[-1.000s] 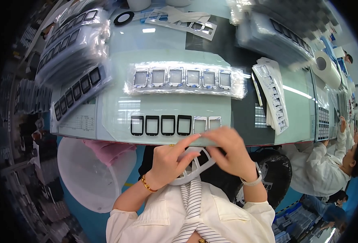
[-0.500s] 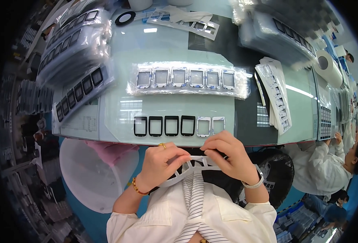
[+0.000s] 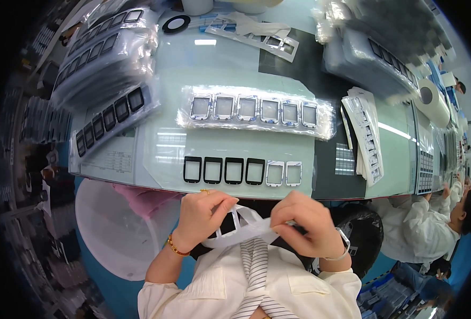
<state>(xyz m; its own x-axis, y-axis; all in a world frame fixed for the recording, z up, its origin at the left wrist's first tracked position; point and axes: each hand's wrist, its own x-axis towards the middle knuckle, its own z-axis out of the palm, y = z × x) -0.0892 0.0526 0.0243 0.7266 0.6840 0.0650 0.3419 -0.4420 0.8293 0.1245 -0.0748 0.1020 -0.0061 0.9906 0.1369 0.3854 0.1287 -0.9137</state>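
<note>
Just in front of the table edge, my left hand (image 3: 201,217) pinches one end of a white strip of release liner (image 3: 244,232) with rectangular cutouts. The other end is in the closed fingers of my right hand (image 3: 306,226). Between them the strip is bent and twisted above my lap. On the table beyond lies a row of small rounded frames: several black frames (image 3: 226,171) on the left and two white frames with blue marks (image 3: 268,174) on the right. Farther back, a clear plastic tray (image 3: 193,123) holds several such frames with white-and-blue faces.
Stacked trays in plastic (image 3: 105,69) rise at the left, with more stacked trays (image 3: 347,58) at the right. A fan of white liner sheets (image 3: 375,169) lies on the right. Black tape (image 3: 164,25) is at the back. A translucent bin (image 3: 105,239) stands below. A co-worker (image 3: 427,226) sits at right.
The strip has become more twisted between my hands. My right hand has moved down and slightly right, and my left hand a little left. The view has shifted slightly.
</note>
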